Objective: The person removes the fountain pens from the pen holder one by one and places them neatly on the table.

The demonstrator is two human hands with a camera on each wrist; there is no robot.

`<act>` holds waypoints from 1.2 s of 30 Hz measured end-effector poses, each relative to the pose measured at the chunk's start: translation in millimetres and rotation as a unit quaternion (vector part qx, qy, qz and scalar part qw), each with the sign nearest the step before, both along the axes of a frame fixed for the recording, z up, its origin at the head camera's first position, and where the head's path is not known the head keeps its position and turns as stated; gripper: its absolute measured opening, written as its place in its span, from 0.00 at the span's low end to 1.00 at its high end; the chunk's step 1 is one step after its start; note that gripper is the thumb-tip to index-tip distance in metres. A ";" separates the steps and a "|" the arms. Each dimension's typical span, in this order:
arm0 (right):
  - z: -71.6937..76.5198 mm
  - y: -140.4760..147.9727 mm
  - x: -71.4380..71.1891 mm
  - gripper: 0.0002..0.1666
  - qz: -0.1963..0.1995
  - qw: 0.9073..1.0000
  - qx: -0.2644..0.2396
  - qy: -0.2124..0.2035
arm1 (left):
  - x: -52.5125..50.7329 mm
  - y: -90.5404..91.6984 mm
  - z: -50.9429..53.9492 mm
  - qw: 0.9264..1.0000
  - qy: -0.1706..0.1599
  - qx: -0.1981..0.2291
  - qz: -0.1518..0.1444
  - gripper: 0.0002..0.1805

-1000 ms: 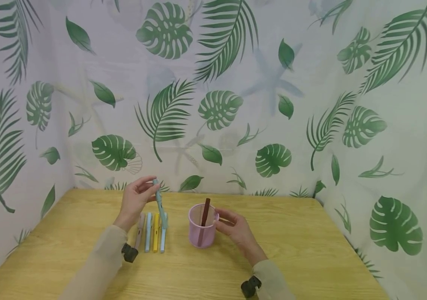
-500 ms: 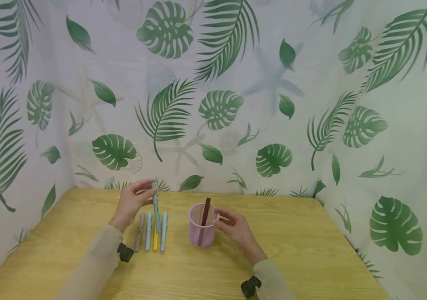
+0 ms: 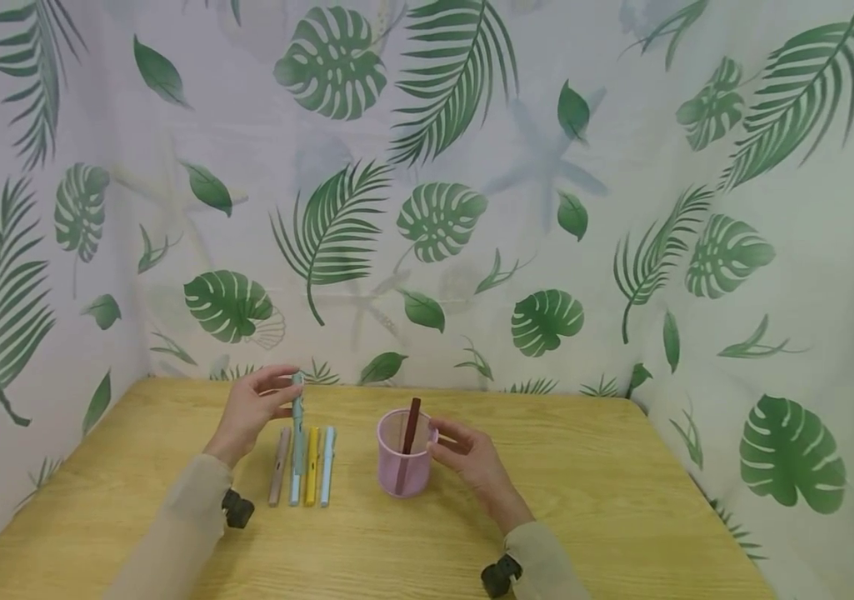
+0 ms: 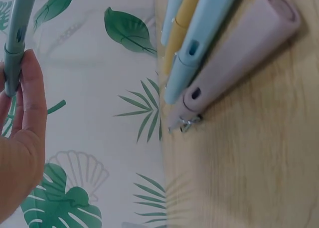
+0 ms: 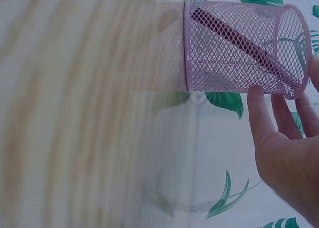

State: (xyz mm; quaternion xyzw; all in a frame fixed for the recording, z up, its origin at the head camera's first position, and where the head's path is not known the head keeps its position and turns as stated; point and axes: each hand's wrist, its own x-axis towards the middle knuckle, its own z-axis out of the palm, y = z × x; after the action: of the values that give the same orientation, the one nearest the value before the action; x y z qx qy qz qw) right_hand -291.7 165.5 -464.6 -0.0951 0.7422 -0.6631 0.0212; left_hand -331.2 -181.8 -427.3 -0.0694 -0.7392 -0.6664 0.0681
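Note:
My left hand pinches a grey-green pen near its top end, between thumb and fingertips. The pen hangs nearly upright over the row on the table, in front of a light blue pen. That row also has a mauve pen, a yellow pen and a second light blue pen. My right hand holds the pink mesh pen cup by its right side at the rim. Inside the cup leans a dark red pen, its end above the rim.
The wooden table runs back to a wall covering printed with green leaves. A black wrist camera sits on the left sleeve, another wrist camera on the right.
My left hand has moved left with the grey-green pen, from above the right light blue pen, past the yellow one, to the left light blue pen. My right hand and the cup stay put.

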 end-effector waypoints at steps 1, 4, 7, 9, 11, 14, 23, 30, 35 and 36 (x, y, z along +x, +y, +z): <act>-0.3 -0.3 -0.1 0.26 -0.001 1.000 0.000 -0.003 | 0.0 -1.8 -1.0 1.000 0.000 -0.003 0.000 0.25; -0.8 -1.0 -0.9 0.26 -0.004 1.000 -0.001 -0.006 | 0.6 -6.7 -2.5 1.000 -0.005 -0.013 0.002 0.25; -1.0 -1.3 -2.1 0.26 -0.010 1.000 -0.006 -0.011 | 1.2 -10.9 -1.6 0.999 -0.016 -0.027 0.001 0.25; -1.0 -1.3 -2.5 0.25 -0.011 1.000 -0.006 -0.011 | 1.8 -13.5 -0.7 0.999 -0.025 -0.035 0.002 0.24; -0.5 -1.4 -2.1 0.25 -0.012 1.000 -0.005 -0.011 | 2.3 -16.3 -1.1 0.999 -0.034 -0.040 0.001 0.24; 0.1 -1.3 -0.9 0.26 -0.010 1.000 -0.001 -0.009 | 2.3 -20.8 -4.4 0.998 -0.043 -0.049 -0.003 0.23; 0.8 -0.7 0.9 0.27 -0.002 1.000 0.000 -0.006 | -2.8 -33.4 -16.8 0.995 -0.065 -0.079 -0.001 0.24; 0.7 -0.9 0.1 0.26 -0.006 1.000 -0.001 -0.008 | -3.6 -37.3 -20.7 0.990 -0.105 -0.090 -0.003 0.24; 0.8 -1.1 -0.4 0.27 -0.002 1.000 -0.002 -0.005 | -4.4 -38.2 -22.5 0.989 -0.122 -0.083 -0.007 0.25; 0.9 -1.1 -0.5 0.27 -0.001 1.000 -0.003 -0.005 | -4.9 -38.5 -22.8 0.989 -0.123 -0.084 -0.008 0.26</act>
State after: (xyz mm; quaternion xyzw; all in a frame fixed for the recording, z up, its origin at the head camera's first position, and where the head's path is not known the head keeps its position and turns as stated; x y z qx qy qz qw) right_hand -292.2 164.4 -463.8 -0.0911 0.7400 -0.6660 0.0235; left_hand -336.1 -220.4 -450.1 0.0017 -0.7948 -0.6058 -0.0350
